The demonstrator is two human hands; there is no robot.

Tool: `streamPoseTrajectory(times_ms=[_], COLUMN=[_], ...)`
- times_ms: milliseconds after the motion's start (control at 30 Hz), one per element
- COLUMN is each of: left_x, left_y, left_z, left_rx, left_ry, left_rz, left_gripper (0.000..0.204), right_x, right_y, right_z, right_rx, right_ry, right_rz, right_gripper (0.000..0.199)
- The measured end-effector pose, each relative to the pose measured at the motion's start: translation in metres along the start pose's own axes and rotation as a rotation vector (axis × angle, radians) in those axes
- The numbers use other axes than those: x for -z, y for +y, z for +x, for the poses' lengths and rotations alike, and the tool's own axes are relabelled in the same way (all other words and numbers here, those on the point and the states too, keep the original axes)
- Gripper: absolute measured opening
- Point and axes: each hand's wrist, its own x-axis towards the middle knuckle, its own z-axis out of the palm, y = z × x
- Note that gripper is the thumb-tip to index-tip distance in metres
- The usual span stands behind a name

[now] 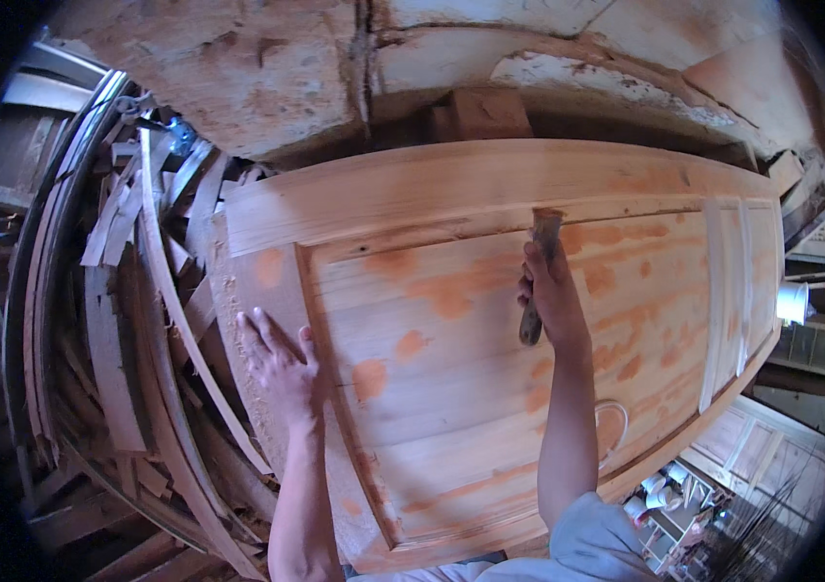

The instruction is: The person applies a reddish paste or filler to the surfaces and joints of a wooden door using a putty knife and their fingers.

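Observation:
A large unfinished wooden door (pixel 451 184) with raised panels lies flat in front of me, dotted with orange-brown filler patches. My right hand (pixel 553 296) grips a putty knife (pixel 540 254) by its handle, blade end pressed against the groove under the door's top rail. My left hand (pixel 282 369) rests flat, fingers spread, on the door's left stile near its edge.
A heap of thin wood strips and offcuts (pixel 141 320) fills the left side. A rough plastered wall (pixel 335 68) rises behind the door. A white container (pixel 793 301) and another panelled door (pixel 742 446) are at the right; small tins (pixel 660 490) stand lower right.

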Motion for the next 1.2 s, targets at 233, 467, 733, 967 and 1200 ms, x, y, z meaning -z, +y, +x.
streamPoseTrajectory(times_ms=[233, 467, 733, 967, 1200], left_x=[-0.004, 0.005, 0.008, 0.001, 0.008], left_y=[0.005, 0.002, 0.002, -0.007, 0.001], left_z=[0.003, 0.005, 0.005, 0.005, 0.009], left_rx=[-0.002, 0.020, -0.016, -0.065, -0.032], left_ry=[0.003, -0.091, -0.196, -0.115, -0.147], left_rz=[-0.064, -0.090, -0.147, -0.140, -0.120], left_gripper=[0.077, 0.082, 0.080, 0.081, 0.078], right_x=[-0.074, -0.127, -0.119, -0.119, -0.141], right_y=[0.030, 0.007, 0.040, 0.037, 0.025], right_z=[-0.058, -0.081, -0.053, -0.075, -0.060], right_rx=[0.133, 0.111, 0.037, 0.009, 0.547], right_ry=[-0.157, -0.170, -0.283, -0.094, -0.049], right_rz=[-0.139, 0.147, 0.745, 0.547, -0.436], right_gripper=[0.054, 0.053, 0.051, 0.058, 0.055])
